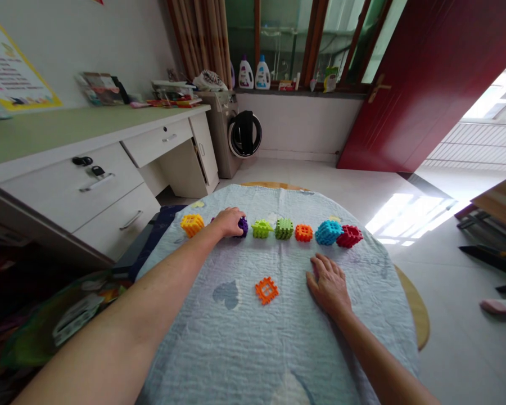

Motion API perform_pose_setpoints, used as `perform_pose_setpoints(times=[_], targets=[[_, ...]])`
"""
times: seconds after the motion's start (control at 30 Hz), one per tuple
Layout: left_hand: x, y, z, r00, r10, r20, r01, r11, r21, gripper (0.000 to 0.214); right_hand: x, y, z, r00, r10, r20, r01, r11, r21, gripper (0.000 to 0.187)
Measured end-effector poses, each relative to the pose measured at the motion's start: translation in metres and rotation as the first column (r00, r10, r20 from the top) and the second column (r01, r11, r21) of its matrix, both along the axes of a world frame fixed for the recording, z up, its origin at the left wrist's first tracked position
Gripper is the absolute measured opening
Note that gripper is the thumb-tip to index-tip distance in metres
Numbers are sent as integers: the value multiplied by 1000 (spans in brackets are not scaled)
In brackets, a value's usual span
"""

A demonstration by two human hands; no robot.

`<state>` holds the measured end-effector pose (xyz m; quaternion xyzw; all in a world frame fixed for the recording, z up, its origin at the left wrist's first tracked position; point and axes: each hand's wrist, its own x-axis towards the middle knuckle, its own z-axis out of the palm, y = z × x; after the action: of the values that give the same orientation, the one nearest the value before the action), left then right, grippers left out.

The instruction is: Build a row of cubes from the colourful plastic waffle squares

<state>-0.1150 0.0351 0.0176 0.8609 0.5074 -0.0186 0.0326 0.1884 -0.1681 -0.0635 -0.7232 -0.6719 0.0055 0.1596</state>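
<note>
My left hand (229,221) is closed round a purple building block stack (243,226) and hides most of it. My right hand (329,281) lies on the cloth with its fingers spread, holding nothing. Between my hands and nearer to me, one orange square block (267,290) lies flat. To the left of the purple stack stands a yellow stack (192,225). On its right, in a row, are a lime block (262,229), a green stack (284,229), an orange stack (304,233), a blue stack (329,232) and a red stack (349,236), the last two touching.
A pale blue patterned cloth (219,349) covers the round table, whose wooden edge (413,315) shows at the right. A white desk (105,191) with drawers stands to the left. Farther off are a washing machine (224,135) and a red door (405,84).
</note>
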Motion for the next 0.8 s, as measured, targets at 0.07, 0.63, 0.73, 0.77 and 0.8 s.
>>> perform_pose_setpoints(times=[0.07,0.63,0.73,0.77,0.8], targets=[[-1,2,-1,1000,4,-5,-4,1000,1,52,0,0,0,1000,1,1,-1,1000,0,43],[-7,-2,6,995,7,99,-11,999,39,70,0,0,-1,1000,-1,4,1,1000,-2,43],[-19,-28,14,944,1,331,-72,977,200,64,1,0,-1,1000,-2,2,2,1000,-2,42],[-23,-42,14,910,16,414,-134,957,258,57,1,0,-1,1000,-1,1,1,1000,-4,42],[-26,-60,12,877,36,479,-199,935,293,51,1,0,-1,1000,-2,1,2,1000,-5,42]])
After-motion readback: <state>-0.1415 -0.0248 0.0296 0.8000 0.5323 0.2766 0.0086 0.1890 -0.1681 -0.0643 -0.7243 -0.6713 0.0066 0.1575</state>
